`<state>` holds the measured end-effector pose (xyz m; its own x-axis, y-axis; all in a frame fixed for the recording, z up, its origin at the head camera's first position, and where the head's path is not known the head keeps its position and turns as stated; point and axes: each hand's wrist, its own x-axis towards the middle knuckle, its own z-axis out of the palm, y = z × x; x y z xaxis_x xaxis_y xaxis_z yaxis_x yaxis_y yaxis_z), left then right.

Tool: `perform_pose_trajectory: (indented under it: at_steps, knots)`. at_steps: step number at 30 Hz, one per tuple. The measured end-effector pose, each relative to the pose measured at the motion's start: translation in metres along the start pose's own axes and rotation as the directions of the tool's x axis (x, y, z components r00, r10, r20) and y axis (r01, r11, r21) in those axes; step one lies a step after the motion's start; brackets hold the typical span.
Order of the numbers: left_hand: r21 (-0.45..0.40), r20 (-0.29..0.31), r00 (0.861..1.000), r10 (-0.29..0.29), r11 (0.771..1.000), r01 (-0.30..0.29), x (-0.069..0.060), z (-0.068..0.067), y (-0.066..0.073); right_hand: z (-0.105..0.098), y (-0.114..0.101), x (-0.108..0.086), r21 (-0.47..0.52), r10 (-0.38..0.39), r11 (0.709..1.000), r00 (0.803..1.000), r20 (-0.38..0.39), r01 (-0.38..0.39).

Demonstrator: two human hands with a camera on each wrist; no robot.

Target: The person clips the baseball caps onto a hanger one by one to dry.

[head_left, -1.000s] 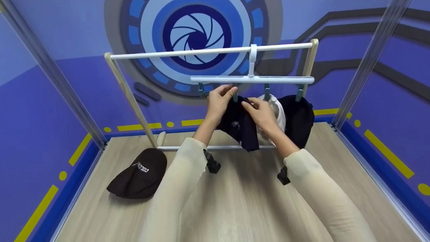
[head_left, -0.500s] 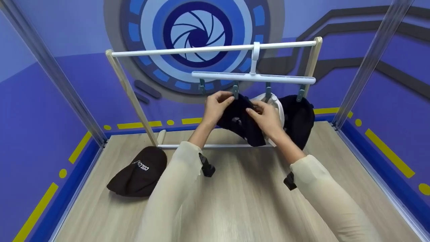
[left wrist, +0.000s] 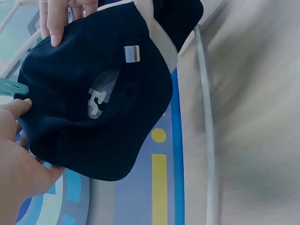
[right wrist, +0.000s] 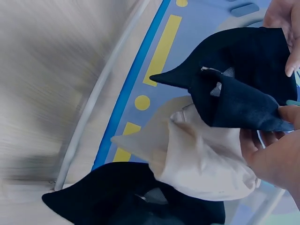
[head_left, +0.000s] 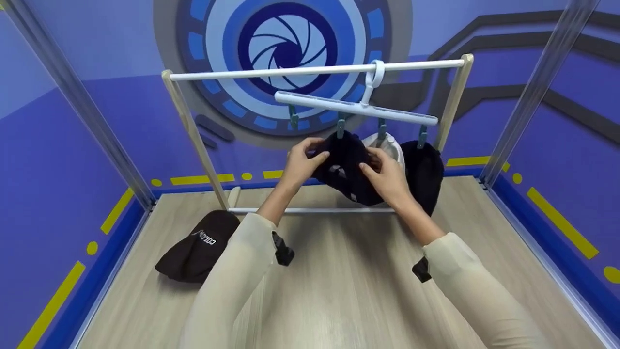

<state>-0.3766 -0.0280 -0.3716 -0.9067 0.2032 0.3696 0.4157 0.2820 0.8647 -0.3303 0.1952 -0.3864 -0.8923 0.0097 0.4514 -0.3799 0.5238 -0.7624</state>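
Observation:
A dark navy cap (head_left: 346, 160) hangs from a green clip (head_left: 340, 128) on a white hanger (head_left: 356, 106). My left hand (head_left: 302, 162) pinches the cap's left edge, thumb in front, just below the clip. My right hand (head_left: 387, 177) grips its right edge, folding that side inward in the right wrist view. Behind my right hand hangs a white cap (right wrist: 206, 154), partly hidden. Farther right a black cap (head_left: 424, 174) hangs from the end clip (head_left: 423, 137). The leftmost clip (head_left: 293, 117) has nothing in it.
The hanger hooks over the white top rod (head_left: 290, 71) of a rack with wooden side posts (head_left: 196, 138). A dark brown cap (head_left: 201, 247) with white lettering lies at left on the wooden table (head_left: 334, 291). Patterned blue walls stand behind and at both sides.
My left hand has moved down and left from the clip to the cap's edge. My right hand has shifted slightly right and down. The hanger has tilted, right end lower.

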Motion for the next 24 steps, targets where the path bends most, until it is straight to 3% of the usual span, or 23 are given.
perform_pose_trajectory:
  at_steps: [9,14,24]
  knots:
    - [-0.048,-0.007,0.999,-0.050,0.998,0.049,-0.019,-0.011,-0.010,0.002,0.001,-0.015,-0.047,-0.025,0.999,1.000,-0.013,0.025]
    - [-0.040,0.002,0.999,-0.039,0.998,0.039,-0.029,-0.017,-0.011,0.002,-0.001,-0.022,-0.066,-0.064,0.996,0.995,-0.077,0.059]
    - [-0.042,0.066,0.998,0.012,0.999,-0.009,-0.051,-0.029,-0.016,0.002,-0.011,-0.039,-0.138,-0.241,0.966,0.956,-0.165,0.220]
